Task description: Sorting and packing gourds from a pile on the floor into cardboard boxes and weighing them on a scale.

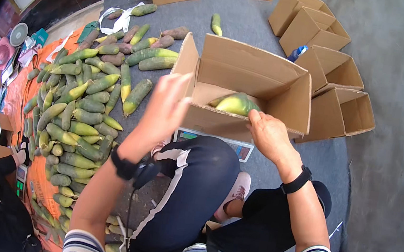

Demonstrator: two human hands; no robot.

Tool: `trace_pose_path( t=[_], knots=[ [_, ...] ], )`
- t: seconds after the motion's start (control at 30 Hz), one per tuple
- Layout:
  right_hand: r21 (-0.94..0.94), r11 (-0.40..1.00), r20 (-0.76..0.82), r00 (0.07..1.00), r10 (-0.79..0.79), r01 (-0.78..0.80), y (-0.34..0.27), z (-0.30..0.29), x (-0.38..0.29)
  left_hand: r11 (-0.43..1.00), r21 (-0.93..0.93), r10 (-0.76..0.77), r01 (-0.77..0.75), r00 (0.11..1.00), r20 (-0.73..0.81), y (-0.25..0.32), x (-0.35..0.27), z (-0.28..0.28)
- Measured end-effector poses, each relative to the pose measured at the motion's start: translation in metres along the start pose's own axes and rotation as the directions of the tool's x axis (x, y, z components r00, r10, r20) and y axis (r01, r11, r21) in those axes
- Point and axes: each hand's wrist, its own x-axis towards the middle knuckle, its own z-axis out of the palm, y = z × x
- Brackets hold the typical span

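Note:
An open cardboard box (222, 123) stands before my knees, on a scale (244, 151) whose front panel shows below it. At least two green radishes (235, 103) lie inside the box, partly hidden by its front wall. Blurred by motion, my left hand (166, 100) is at the box's left side, fingers apart and nothing in it. My right hand (270, 135) has its fingers curled over the front rim, close to the end of a radish. Left of the box spreads a large heap of green radishes (83, 128).
Several open cardboard boxes (321, 118) line the right side, with a blue bottle (297, 54) among them. One radish (216, 24) lies beyond my box. A white plastic bag (121, 20) is at upper left. Another person (5, 189) sits at lower left beside a scale (20, 180).

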Motion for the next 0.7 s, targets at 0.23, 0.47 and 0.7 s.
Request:
trace_pose_path(
  t=[0.23,0.47,0.7],
  knots=[
    [-0.095,0.994,0.130,0.989,0.074,-0.062,-0.011,-0.002,0.013,0.756,0.142,-0.639,0.639,0.767,-0.058,-0.101,-0.279,-0.054],
    [0.041,0.994,0.136,0.987,0.091,-0.098,-0.018,-0.015,0.012,0.158,0.405,-0.983,0.901,0.104,0.153,-0.065,-0.626,-0.034],
    [0.048,0.995,0.126,0.989,0.076,-0.083,-0.010,-0.004,0.015,-0.655,-0.139,-0.742,0.743,-0.596,0.308,-0.010,-0.667,0.001]
  ],
)
